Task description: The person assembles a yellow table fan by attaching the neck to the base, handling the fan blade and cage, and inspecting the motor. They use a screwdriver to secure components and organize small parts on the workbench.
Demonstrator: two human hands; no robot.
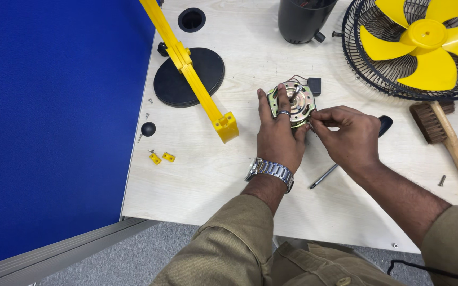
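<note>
Pinching together at the edge of the round motor (pixel 294 100), the right hand (pixel 345 135) meets it mid-table (pixel 213 175). The left hand (pixel 278 132) grips the motor, fingers spread over it. A screwdriver (pixel 345 159) lies beneath; a yellow fan (pixel 420 45) sits beyond.

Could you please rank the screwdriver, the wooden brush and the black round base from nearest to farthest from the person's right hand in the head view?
From the right hand:
1. Screwdriver: lies right under the hand, its black handle showing just past it.
2. Wooden brush: farther right on the table, below the fan cage.
3. Black round base: far left, beyond the left hand, under the yellow arm.
</note>
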